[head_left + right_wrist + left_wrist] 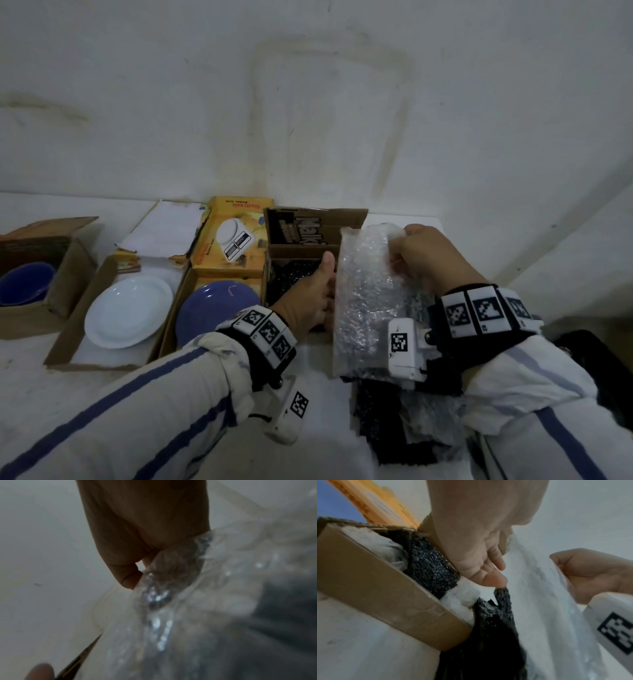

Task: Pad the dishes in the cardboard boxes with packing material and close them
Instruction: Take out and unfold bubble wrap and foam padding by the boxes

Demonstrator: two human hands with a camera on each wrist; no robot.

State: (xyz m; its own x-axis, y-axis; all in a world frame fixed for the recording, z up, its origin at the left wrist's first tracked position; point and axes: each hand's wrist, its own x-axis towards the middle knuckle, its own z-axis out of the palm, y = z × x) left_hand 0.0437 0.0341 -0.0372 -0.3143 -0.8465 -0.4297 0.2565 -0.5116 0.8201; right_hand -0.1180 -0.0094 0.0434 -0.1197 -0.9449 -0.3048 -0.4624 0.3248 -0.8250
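Note:
A small brown cardboard box (301, 253) with a printed flap stands at the table's middle, and black bubble wrap (291, 279) fills its inside. White padding (460, 597) shows along its near wall. My left hand (313, 298) grips the box's right wall (505, 540): the thumb is on the inside and the fingers (496, 580) curl over the edge onto the black wrap. My right hand (421, 257) pinches the top edge of a clear bubble wrap sheet (366, 294), which hangs upright just right of the box. The right wrist view shows the same pinch (154, 563).
Loose black bubble wrap sheets (394, 421) lie on the table under my right wrist. To the left stand a yellow box with a purple plate (212, 308), an open box with a white plate (128, 311), and a brown box with a blue bowl (24, 284). A wall rises behind.

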